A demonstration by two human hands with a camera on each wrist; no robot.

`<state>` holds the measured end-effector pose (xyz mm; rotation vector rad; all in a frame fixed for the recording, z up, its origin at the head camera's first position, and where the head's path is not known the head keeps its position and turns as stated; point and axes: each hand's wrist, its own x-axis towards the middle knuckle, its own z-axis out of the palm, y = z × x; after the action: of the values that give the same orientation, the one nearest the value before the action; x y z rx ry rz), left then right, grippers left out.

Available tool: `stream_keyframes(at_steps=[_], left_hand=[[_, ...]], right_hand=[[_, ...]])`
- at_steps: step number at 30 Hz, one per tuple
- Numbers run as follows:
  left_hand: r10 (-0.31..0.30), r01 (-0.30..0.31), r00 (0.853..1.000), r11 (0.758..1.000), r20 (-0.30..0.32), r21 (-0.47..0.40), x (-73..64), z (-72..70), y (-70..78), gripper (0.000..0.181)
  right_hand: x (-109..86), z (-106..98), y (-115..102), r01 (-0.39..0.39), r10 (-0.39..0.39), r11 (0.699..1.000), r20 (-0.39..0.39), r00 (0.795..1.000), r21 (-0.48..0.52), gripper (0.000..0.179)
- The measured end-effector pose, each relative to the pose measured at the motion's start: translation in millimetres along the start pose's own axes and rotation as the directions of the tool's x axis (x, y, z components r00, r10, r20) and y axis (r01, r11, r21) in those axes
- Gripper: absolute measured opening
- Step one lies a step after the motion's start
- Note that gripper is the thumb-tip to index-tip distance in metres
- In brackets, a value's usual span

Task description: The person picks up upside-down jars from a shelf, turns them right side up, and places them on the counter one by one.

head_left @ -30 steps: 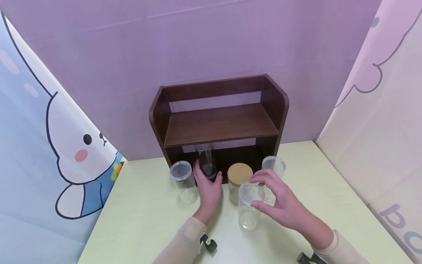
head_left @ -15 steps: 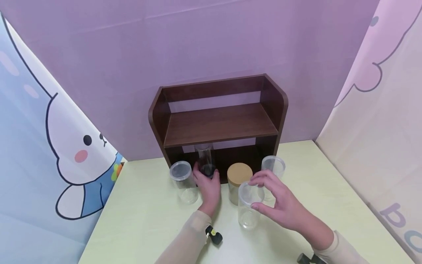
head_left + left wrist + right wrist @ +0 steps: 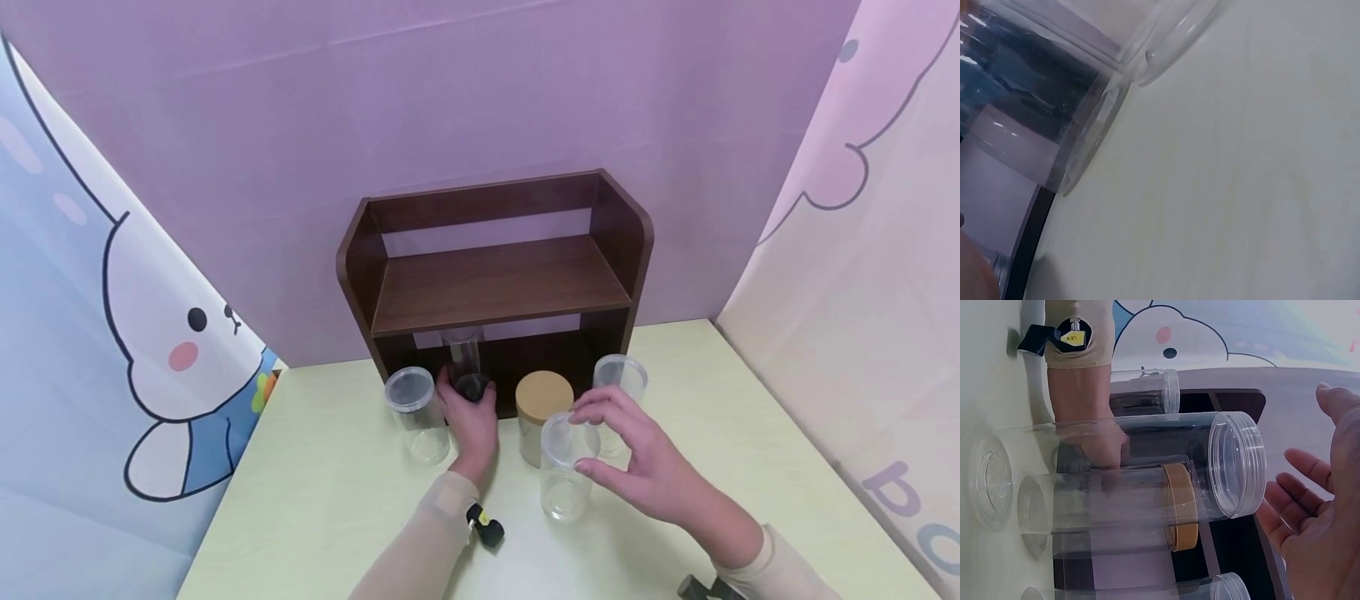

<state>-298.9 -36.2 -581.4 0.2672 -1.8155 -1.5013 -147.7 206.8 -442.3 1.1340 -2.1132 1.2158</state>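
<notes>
My left hand (image 3: 474, 423) reaches to the lower tier of a dark brown shelf (image 3: 504, 285) and grips the lower part of a clear jar (image 3: 465, 354), thumb on its right side. In the left wrist view only a bit of that hand (image 3: 975, 275) shows. My right hand (image 3: 647, 457) hovers with spread, bent fingers around the lid of another clear jar (image 3: 564, 492), upright on the table. In the right wrist view, the fingers (image 3: 1300, 503) look loosely bent beside this jar's lid; whether they touch it is unclear.
A jar with a tan lid (image 3: 544, 397) stands just behind the front jar. One lidded clear jar (image 3: 412, 400) is left of my left hand, another (image 3: 622, 377) behind my right hand. All stand on the pale table (image 3: 315, 500), before a purple backdrop (image 3: 480, 100).
My left hand has pushed slightly deeper into the lower tier, the jar's base shifting back a little with it. My right hand and the other jars stay nearly still.
</notes>
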Motion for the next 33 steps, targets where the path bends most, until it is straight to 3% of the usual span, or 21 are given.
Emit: stream_keyframes(at_steps=[6,9,14,17,24,33], left_hand=[[-0.022,0.020,0.999,0.999,0.039,0.041,6.3,0.1,0.1,0.092],[-0.019,0.017,0.999,0.999,0.046,0.045,5.9,-3.1,10.2,0.089],[0.053,-0.053,0.998,0.998,0.023,0.020,3.8,-0.5,1.1,0.083],[0.065,-0.066,0.997,0.998,0.051,0.013,1.2,-1.8,3.3,0.081],[-0.002,-0.003,0.988,0.999,0.152,0.033,-4.9,-10.7,21.2,0.083],[-0.043,0.050,0.972,0.998,0.230,-0.026,-13.3,-22.3,35.1,0.087]], right_hand=[[-0.1,0.4,0.0,0.000,0.000,1.000,0.002,1.000,0.004,0.048],[0.1,0.7,-0.1,0.004,-0.004,1.000,0.000,1.000,0.006,0.048],[-0.6,0.6,-0.3,-0.002,0.002,1.000,-0.001,1.000,0.006,0.048],[-0.2,0.5,-0.1,0.006,-0.006,1.000,-0.004,1.000,0.002,0.048],[0.1,0.5,-0.4,-0.003,0.003,1.000,-0.003,1.000,0.002,0.047],[1.9,0.4,-1.5,0.002,-0.002,1.000,-0.008,1.000,0.000,0.048]])
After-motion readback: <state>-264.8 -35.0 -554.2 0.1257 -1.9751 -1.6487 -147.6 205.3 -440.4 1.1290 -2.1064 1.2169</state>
